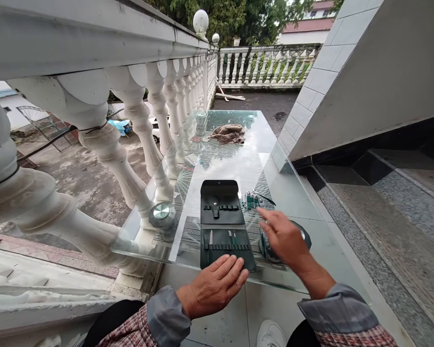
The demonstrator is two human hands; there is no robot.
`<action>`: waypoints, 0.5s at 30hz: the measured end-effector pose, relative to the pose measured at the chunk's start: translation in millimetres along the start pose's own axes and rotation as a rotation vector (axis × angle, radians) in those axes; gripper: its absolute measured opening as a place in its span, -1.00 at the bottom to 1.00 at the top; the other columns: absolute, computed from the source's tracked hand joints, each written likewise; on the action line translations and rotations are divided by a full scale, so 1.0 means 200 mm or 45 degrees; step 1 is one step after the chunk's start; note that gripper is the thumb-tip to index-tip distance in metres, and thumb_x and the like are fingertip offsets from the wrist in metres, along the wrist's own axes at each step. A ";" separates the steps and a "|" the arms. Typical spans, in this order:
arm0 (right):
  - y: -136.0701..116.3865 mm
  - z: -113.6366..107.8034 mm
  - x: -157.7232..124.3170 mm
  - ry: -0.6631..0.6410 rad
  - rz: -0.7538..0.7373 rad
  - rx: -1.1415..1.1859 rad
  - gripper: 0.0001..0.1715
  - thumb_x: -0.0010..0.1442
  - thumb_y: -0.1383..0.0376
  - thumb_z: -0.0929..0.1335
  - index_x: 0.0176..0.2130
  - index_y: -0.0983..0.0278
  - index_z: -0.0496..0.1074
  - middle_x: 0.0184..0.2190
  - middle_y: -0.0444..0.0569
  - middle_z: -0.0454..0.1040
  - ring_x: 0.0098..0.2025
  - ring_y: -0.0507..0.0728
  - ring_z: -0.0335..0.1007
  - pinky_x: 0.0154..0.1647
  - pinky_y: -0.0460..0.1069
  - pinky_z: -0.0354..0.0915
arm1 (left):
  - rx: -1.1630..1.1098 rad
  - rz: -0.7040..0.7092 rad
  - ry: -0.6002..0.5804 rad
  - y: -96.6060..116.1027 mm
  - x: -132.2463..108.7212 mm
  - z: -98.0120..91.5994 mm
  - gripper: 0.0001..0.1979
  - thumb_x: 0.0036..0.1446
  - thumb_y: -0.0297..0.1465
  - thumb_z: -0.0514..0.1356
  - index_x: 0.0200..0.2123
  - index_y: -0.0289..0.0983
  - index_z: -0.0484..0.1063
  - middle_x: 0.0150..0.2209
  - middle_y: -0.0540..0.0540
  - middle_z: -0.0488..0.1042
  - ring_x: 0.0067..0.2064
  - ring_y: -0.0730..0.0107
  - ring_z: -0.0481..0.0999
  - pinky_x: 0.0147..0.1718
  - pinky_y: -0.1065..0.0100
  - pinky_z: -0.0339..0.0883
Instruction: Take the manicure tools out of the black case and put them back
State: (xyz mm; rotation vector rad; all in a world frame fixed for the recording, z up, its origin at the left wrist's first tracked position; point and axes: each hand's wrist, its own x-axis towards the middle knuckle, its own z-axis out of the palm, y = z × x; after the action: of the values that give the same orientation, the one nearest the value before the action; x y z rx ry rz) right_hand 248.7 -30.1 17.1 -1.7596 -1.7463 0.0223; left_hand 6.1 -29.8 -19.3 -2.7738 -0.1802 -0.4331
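Outdoors, a glass table (287, 193) bears an open black case (235, 220); left of the case runs a white balustrade (141, 123). Flat, the left hand (217, 285) rests at the case's near edge. Right of the case, the right hand (285, 237) is half curled; whether it holds anything, I cannot tell. Beyond the case lies a brown cloth (227, 134).

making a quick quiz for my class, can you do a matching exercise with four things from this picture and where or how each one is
1. case
2. cloth
3. left hand
4. right hand

A. brown and crumpled
B. over the glass table, right of the case
C. dark, lying open
D. at the case's near edge

Right pairs: 1-C, 2-A, 3-D, 4-B
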 end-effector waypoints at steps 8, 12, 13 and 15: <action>0.23 -0.20 -0.06 -0.084 0.581 -0.009 -0.77 0.01 0.15 0.26 -0.41 0.21 0.44 -0.44 -0.09 0.48 -0.41 0.10 0.36 -0.39 -0.04 0.20 | 0.011 -0.021 -0.028 0.00 0.01 -0.02 -0.56 0.26 -0.48 -0.02 0.19 -0.41 0.09 0.18 -0.29 0.18 0.19 0.10 0.18 0.16 0.12 0.13; 0.24 -0.20 -0.11 -0.190 0.523 -0.126 -0.81 0.03 0.18 0.25 -0.47 0.18 0.40 -0.47 -0.12 0.47 -0.44 0.08 0.33 -0.45 -0.06 0.13 | -0.013 -0.032 -0.023 0.01 0.01 -0.02 -0.55 0.23 -0.51 -0.01 0.19 -0.40 0.11 0.15 -0.26 0.22 0.19 0.06 0.18 0.14 0.10 0.15; 0.24 -0.21 -0.12 -0.193 0.515 -0.169 -0.83 0.04 0.20 0.25 -0.47 0.18 0.39 -0.46 -0.12 0.46 -0.43 0.08 0.32 -0.44 -0.06 0.12 | -0.019 -0.038 -0.019 0.01 0.01 -0.02 -0.55 0.23 -0.52 -0.02 0.19 -0.40 0.11 0.15 -0.25 0.23 0.19 0.05 0.18 0.13 0.09 0.16; 0.24 -0.21 -0.13 -0.206 0.498 -0.238 -0.86 0.04 0.24 0.25 -0.46 0.19 0.37 -0.44 -0.13 0.45 -0.41 0.08 0.32 -0.43 -0.06 0.10 | -0.028 -0.050 -0.010 0.01 0.01 -0.01 -0.56 0.23 -0.53 -0.02 0.19 -0.39 0.12 0.15 -0.25 0.23 0.19 0.06 0.18 0.12 0.09 0.18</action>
State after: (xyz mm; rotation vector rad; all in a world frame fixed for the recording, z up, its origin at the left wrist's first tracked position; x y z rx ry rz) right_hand 306.8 -66.7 17.9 -2.2699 -1.5248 0.1775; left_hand 8.3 -32.9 -17.8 -2.7979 -0.2338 -0.4366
